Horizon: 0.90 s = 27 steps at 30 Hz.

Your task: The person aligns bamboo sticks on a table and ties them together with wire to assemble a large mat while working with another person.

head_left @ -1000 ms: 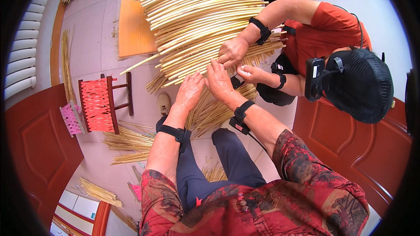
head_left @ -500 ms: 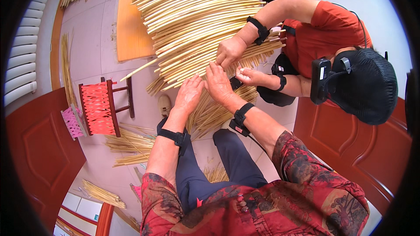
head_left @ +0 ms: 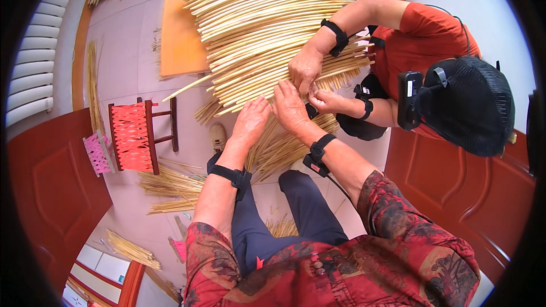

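A mat of many pale straw stalks (head_left: 256, 23) lies over an orange wooden table (head_left: 176, 42). My left hand (head_left: 251, 120) is at the mat's near edge, fingers bent over the stalk ends and closed on them. My right hand (head_left: 290, 111), just beside it, has its fingers closed on the same edge, thumb partly hidden. A co-worker's upper hand (head_left: 304, 65) bends down over the stalks just beyond my right fingertips, and their lower hand (head_left: 324, 101) pinches close by; what it holds is too small to make out.
Co-worker in red (head_left: 432, 34), wearing black cap, crouches at right. Stools with red webbing (head_left: 131, 136) and pink webbing (head_left: 95, 153) stand left. Loose straw bundles (head_left: 170, 190) lie on the tiled floor. Red-brown door panels (head_left: 57, 182) flank both sides; a white radiator (head_left: 34, 62) is at upper left.
The co-worker's upper hand has come lower and their lower hand has closed in toward it, so the two now nearly meet. My hands stay at the edge, with little visible change.
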Each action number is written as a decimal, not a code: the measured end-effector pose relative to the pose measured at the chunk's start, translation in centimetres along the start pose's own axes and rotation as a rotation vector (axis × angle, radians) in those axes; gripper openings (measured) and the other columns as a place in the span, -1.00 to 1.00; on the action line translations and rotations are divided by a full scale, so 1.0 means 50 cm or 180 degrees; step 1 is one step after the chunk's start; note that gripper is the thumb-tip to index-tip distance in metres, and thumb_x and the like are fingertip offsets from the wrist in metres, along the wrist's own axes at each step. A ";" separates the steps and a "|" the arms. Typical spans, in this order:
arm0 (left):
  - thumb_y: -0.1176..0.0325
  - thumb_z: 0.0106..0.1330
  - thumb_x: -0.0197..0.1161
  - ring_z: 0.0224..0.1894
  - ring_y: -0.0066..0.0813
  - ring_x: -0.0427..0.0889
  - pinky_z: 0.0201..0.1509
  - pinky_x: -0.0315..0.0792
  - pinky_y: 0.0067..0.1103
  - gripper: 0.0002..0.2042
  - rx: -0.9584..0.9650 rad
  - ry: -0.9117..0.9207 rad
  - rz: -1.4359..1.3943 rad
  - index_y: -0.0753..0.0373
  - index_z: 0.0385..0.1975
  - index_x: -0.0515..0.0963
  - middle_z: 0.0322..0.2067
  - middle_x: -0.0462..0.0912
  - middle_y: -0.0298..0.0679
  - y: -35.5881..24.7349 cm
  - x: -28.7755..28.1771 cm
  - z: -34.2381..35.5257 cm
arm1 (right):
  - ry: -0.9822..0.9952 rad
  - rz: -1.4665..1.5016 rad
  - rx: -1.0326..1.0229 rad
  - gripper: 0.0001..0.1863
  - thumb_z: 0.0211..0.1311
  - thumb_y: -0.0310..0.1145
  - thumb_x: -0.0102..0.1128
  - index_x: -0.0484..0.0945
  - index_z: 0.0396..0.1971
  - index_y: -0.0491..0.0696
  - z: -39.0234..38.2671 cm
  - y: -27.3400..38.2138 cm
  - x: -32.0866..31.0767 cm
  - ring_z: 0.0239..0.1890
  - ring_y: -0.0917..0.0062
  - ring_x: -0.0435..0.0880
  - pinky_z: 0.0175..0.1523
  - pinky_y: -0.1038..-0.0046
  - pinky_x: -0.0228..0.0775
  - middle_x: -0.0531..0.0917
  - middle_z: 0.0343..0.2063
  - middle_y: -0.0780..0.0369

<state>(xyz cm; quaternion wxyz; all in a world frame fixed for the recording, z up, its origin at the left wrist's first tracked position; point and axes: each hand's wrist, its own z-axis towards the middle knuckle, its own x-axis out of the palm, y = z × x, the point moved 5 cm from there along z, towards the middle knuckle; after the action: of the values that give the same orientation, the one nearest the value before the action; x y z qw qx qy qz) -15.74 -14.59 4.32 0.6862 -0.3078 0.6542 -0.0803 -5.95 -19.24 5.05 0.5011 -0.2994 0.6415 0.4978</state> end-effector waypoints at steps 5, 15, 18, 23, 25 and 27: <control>0.48 0.09 -0.07 0.15 -0.30 0.22 0.19 0.09 -0.39 -0.76 -0.0093 0.0025 0.0019 0.25 -0.22 0.41 -0.06 0.39 -0.20 -0.002 0.009 -0.002 | 0.0037 0.0134 -0.0010 -0.51 -0.20 -0.48 0.14 0.31 -0.14 -0.25 -0.003 0.000 -0.004 0.07 0.15 0.23 0.14 0.29 0.12 0.29 -0.03 0.00; 0.49 0.08 -0.08 0.15 -0.29 0.23 0.18 0.10 -0.40 -0.75 -0.0072 0.0072 0.0016 0.26 -0.22 0.41 -0.07 0.41 -0.19 -0.007 0.002 -0.001 | -0.0083 0.0164 -0.0065 -0.51 -0.20 -0.50 0.14 0.31 -0.14 -0.26 -0.010 -0.007 -0.002 0.07 0.14 0.23 0.14 0.28 0.11 0.29 -0.04 0.00; 0.50 0.08 -0.08 0.14 -0.29 0.24 0.17 0.12 -0.41 -0.75 -0.0057 0.0055 -0.0021 0.26 -0.23 0.42 -0.07 0.41 -0.19 -0.005 0.004 -0.002 | -0.0091 0.0138 -0.0069 -0.51 -0.20 -0.50 0.14 0.31 -0.14 -0.26 -0.010 -0.006 -0.003 0.07 0.14 0.23 0.13 0.28 0.12 0.29 -0.04 0.00; 0.50 0.08 -0.08 0.13 -0.29 0.25 0.15 0.13 -0.42 -0.76 -0.0015 -0.0015 0.0024 0.25 -0.24 0.42 -0.09 0.42 -0.19 -0.003 0.006 -0.002 | -0.0016 0.0253 0.0015 -0.53 -0.18 -0.49 0.12 0.31 -0.14 -0.25 -0.008 -0.005 -0.003 0.07 0.14 0.23 0.11 0.29 0.15 0.29 -0.03 0.00; 0.50 0.08 -0.08 0.13 -0.30 0.25 0.15 0.13 -0.42 -0.77 0.0017 -0.0025 0.0036 0.25 -0.25 0.42 -0.09 0.42 -0.20 -0.002 0.006 -0.002 | -0.0072 0.0264 0.0009 -0.53 -0.18 -0.49 0.11 0.31 -0.14 -0.24 -0.004 -0.007 -0.003 0.08 0.13 0.23 0.10 0.29 0.17 0.29 -0.03 0.00; 0.50 0.09 -0.09 0.13 -0.30 0.25 0.15 0.13 -0.42 -0.77 0.0008 -0.0014 0.0042 0.25 -0.26 0.42 -0.10 0.42 -0.20 -0.002 0.002 -0.002 | -0.0020 0.0280 0.0050 -0.53 -0.18 -0.49 0.11 0.31 -0.14 -0.24 -0.003 -0.006 -0.002 0.08 0.13 0.23 0.10 0.29 0.17 0.29 -0.03 0.01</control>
<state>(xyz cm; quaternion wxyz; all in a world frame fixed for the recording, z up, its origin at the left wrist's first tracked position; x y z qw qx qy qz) -15.80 -14.75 4.31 0.6885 -0.3029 0.6546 -0.0759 -5.70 -19.50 5.07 0.4830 -0.2653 0.6564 0.5152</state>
